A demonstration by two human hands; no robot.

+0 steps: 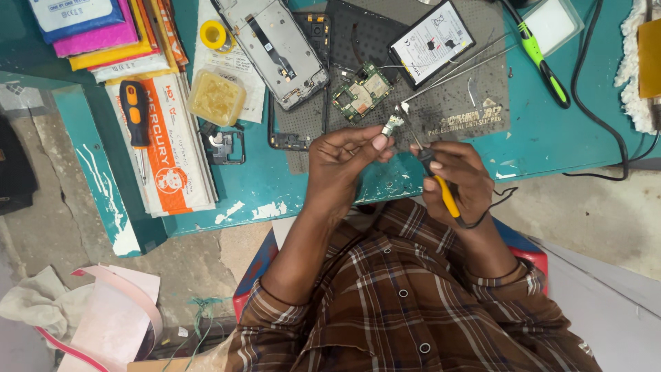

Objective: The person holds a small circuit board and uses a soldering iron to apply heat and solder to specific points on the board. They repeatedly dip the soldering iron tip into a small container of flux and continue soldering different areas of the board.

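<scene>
A brown plaid shirt (406, 303) fills the bottom centre of the frame. Just above it, the left hand (341, 165) has its fingers (375, 142) clamped on a small silvery component (392, 125), held up over the near edge of the teal desk (551, 134). The right hand (458, 176) grips a yellow-handled soldering iron (441, 186), tip close by the part (contact unclear). Disassembly looks done: the phone frame (279, 52), circuit board (361, 91) and battery (432, 43) lie apart at upper centre; reassembly appears left
</scene>
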